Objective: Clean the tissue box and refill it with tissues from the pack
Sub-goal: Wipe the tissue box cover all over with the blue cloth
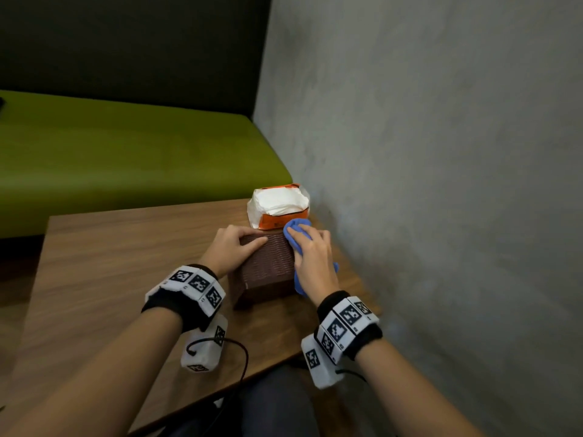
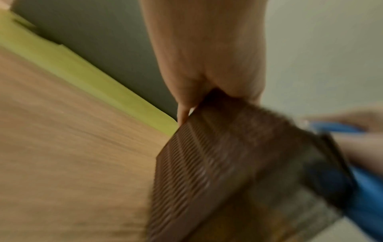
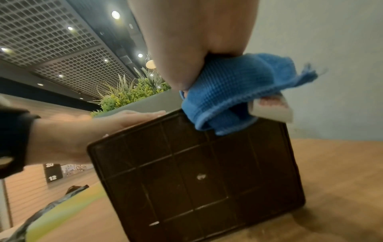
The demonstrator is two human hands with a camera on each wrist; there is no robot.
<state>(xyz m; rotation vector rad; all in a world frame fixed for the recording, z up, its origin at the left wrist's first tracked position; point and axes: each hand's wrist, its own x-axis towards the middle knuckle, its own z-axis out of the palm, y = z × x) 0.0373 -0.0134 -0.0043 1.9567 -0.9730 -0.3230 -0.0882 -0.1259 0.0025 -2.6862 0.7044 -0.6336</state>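
Note:
A brown woven-textured tissue box (image 1: 265, 266) lies on its side on the wooden table (image 1: 110, 263), its ribbed base (image 3: 196, 176) facing me. My left hand (image 1: 233, 247) grips the box's upper left edge, thumb lying along the top. My right hand (image 1: 310, 253) holds a bunched blue cloth (image 1: 291, 230) and presses it onto the box's top right side. Just behind the box stands the opened orange and white tissue pack (image 1: 277, 203), white tissues showing at its top. The box's opening is hidden.
The table stands against a grey wall (image 1: 441, 184) on the right. A green bench seat (image 1: 126, 152) runs beyond the table's far edge. Bare table surface lies to the left of the box. Wrist camera cables (image 1: 243, 357) hang over the near edge.

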